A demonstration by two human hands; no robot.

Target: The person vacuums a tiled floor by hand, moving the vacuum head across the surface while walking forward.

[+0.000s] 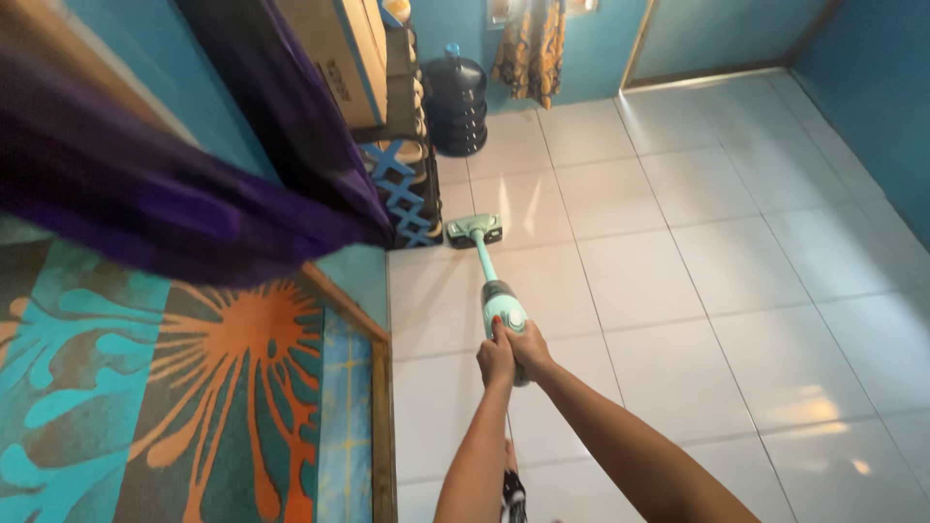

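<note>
Gripping the mint-green stick vacuum [505, 312] near its top, the left hand [496, 360] and right hand [528, 351] are both wrapped tight around the handle, arms stretched forward, likely so the wand can reach far across the white tiled floor [697, 271]. Its floor head [475, 230] lies flat on the tiles just beside a blue lattice rack [402, 194] (a dark water jug [455, 107] stands beyond), while the purple cloth [194, 194] hides the rack's upper part and the handle itself is covered by the fingers
</note>
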